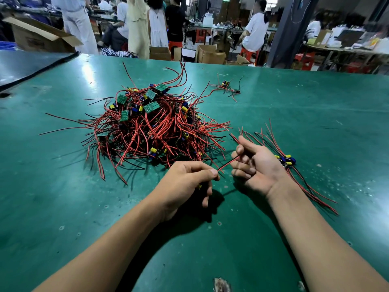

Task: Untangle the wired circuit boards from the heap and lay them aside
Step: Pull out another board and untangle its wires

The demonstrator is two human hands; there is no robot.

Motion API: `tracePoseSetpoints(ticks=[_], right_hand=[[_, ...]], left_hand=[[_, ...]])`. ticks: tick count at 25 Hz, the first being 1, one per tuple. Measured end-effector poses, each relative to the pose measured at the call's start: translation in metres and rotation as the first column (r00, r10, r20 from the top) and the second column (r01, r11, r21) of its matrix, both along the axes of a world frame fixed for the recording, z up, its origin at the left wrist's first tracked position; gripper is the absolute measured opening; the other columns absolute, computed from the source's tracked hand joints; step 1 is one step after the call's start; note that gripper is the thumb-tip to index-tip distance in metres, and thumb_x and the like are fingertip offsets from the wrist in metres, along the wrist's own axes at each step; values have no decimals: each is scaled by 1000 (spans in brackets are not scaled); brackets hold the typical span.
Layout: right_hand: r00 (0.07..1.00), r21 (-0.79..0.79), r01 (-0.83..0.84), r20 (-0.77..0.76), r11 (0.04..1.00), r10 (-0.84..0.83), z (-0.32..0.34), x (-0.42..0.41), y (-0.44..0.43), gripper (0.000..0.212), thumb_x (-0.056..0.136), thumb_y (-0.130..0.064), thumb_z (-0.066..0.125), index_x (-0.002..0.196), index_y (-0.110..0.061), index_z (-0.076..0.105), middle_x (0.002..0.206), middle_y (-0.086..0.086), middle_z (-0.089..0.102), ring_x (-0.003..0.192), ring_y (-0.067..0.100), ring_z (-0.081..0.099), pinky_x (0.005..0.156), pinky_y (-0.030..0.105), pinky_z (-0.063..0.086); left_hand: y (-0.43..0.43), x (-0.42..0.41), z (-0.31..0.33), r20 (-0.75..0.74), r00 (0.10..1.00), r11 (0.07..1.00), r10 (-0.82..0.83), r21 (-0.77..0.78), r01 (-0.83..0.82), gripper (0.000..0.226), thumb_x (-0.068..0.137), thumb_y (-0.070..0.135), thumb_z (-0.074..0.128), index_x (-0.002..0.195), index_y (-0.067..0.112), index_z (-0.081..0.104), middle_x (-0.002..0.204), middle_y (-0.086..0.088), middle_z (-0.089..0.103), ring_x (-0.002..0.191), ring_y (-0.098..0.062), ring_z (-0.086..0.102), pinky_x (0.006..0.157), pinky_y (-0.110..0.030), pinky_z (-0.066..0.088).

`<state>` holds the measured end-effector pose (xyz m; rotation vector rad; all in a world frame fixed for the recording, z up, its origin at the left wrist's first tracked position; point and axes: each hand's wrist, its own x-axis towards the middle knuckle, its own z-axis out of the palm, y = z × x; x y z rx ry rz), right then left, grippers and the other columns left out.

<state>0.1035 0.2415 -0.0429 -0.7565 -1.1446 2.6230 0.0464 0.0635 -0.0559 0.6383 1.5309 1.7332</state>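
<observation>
A heap (151, 125) of small green circuit boards with red and black wires lies on the green table (63, 186). Just in front of it, my left hand (185, 182) grips one wired board, of which a yellow part shows under the fingers. A red wire (228, 163) runs from its thumb tip to my right hand (254, 165), which lies palm up and pinches the wire's other end. To the right of that hand lies a small bundle of sorted boards (286, 160), wires fanned out along the table.
A separate small wired board (226, 85) lies far back on the table. A dark mat (31, 64) covers the far left corner. Beyond the table's far edge are people, cardboard boxes (210, 54) and workbenches.
</observation>
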Motion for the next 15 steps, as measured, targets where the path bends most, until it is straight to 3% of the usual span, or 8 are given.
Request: tracePoseSetpoints(ticks=[4, 7, 9, 12, 15], right_hand=[[997, 225, 71, 22, 972, -78, -2, -1, -3, 45, 93, -54, 56, 83, -11, 64, 50, -7, 32, 30, 2, 21, 29, 16, 17], [996, 301, 54, 56, 952, -74, -4, 0, -6, 69, 72, -71, 63, 101, -9, 67, 59, -7, 33, 36, 2, 25, 32, 16, 23], [994, 333, 55, 70, 941, -83, -4, 0, -9, 83, 65, -79, 62, 108, -8, 67, 62, -6, 33, 39, 4, 27, 34, 18, 25], [989, 398, 98, 60, 912, -133, -3, 0, -13, 92, 59, -84, 61, 111, -8, 62, 60, -6, 36, 40, 7, 29, 37, 19, 26], [983, 528, 154, 5, 835, -184, 1, 1, -17, 74, 68, -81, 61, 97, -13, 54, 56, -7, 44, 40, 9, 32, 41, 20, 25]], left_hand=[[4, 1, 3, 69, 997, 1000, 23, -19, -22, 30, 95, 31, 58, 97, 1, 65, 66, -12, 64, 44, -22, 55, 42, -22, 43], [5, -3, 7, 202, 979, 1000, 11, -31, -5, 63, 88, 56, 49, 114, -1, 60, 79, -15, 70, 55, -27, 63, 47, -27, 51], [4, -5, 9, 275, 961, 1000, -16, -17, 21, 73, 90, 64, 38, 119, 0, 57, 85, -17, 71, 61, -29, 66, 52, -30, 54], [3, -7, 11, 343, 938, 999, -39, 4, 40, 81, 91, 70, 27, 121, 0, 55, 91, -19, 72, 65, -31, 69, 55, -32, 57], [3, -7, 12, 361, 932, 999, -45, 20, 40, 84, 89, 74, 24, 125, 3, 53, 100, -21, 72, 74, -34, 72, 62, -38, 60]])
